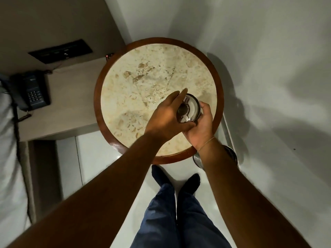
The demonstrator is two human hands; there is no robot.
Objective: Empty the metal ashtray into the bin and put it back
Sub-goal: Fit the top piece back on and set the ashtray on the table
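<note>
A round shiny metal ashtray (188, 110) is above the right side of a round marble-topped table (143, 83). My right hand (201, 126) cups it from the right and below. My left hand (167, 117) reaches over its left rim, with fingers stretched past the far edge and the thumb under the near edge. I cannot tell whether the ashtray rests on the table or is held just above it. A metal bin (231, 155) stands on the floor by the table's near right edge, mostly hidden behind my right forearm.
White walls close in behind and to the right of the table. A low beige shelf (71, 101) at left carries a dark telephone (29, 93). A black wall panel (60, 51) is above it. My legs and feet (174, 181) stand on the pale floor.
</note>
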